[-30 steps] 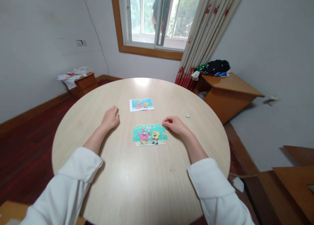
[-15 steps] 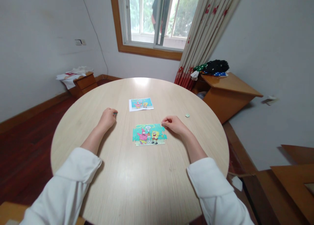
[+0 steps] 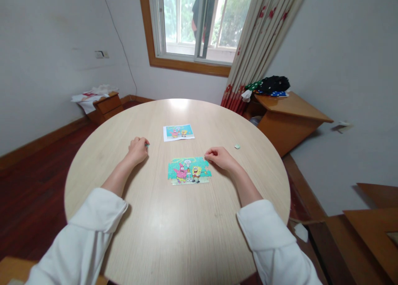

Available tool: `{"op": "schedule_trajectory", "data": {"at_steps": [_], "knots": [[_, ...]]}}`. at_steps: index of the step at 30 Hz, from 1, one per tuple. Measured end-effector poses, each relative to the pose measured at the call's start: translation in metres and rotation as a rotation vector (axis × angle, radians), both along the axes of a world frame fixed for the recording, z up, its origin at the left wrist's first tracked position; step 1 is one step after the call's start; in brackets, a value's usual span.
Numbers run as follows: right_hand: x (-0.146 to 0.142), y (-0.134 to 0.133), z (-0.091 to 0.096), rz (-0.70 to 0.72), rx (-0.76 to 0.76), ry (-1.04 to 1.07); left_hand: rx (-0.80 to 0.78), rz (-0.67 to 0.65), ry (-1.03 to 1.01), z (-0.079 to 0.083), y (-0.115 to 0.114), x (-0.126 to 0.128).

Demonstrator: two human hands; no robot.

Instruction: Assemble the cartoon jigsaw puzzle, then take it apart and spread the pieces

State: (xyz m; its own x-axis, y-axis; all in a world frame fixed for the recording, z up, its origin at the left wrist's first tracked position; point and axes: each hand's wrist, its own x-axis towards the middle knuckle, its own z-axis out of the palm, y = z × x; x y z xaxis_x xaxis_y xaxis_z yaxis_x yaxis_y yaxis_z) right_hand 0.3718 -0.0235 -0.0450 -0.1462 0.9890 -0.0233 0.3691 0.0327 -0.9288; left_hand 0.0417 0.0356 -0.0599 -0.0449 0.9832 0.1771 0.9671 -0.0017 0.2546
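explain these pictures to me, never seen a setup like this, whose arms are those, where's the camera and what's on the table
There is no machine here: the two bare hands belong to a person in white sleeves. Every picture comes from one camera worn on that person's head, looking forward and down.

On the round table lies a SpongeBob jigsaw puzzle, with gaps at its edges. Beyond it is a printed picture of the same scene, and to the right a loose greenish piece or two.

The left hand has a small greenish piece at its fingertips. The right hand is at the puzzle's upper right corner; whether it holds anything is too small to tell.
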Motion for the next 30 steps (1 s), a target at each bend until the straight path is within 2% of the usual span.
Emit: {"op": "schedule_trajectory", "data": {"at_steps": [5, 10, 13, 17, 21, 26, 30], "knots": [[-0.001, -0.001, 0.001, -0.001, -0.002, 0.0, 0.04, -0.136, -0.086, -0.001, 0.001, -0.002], [-0.001, -0.001, 0.002, 0.002, 0.001, -0.015, 0.089, -0.198, -0.243, 0.009, -0.006, 0.003], [0.0, 0.0, 0.001, -0.003, 0.003, -0.017, 0.104, -0.186, -0.467, 0.02, -0.016, 0.015], [-0.003, 0.002, 0.0, -0.047, 0.046, -0.003, 0.034, -0.161, -0.871, 0.035, -0.033, 0.037], [-0.016, -0.003, 0.005, -0.093, 0.117, 0.097, -0.108, -0.245, -1.153, 0.04, -0.051, 0.061], [-0.038, -0.017, 0.018, 0.05, 0.053, 0.22, -0.276, -0.374, -1.244, 0.033, -0.07, 0.087], [-0.049, -0.021, 0.02, 0.137, 0.029, 0.246, -0.304, -0.442, -1.214, 0.031, -0.079, 0.097]]}}
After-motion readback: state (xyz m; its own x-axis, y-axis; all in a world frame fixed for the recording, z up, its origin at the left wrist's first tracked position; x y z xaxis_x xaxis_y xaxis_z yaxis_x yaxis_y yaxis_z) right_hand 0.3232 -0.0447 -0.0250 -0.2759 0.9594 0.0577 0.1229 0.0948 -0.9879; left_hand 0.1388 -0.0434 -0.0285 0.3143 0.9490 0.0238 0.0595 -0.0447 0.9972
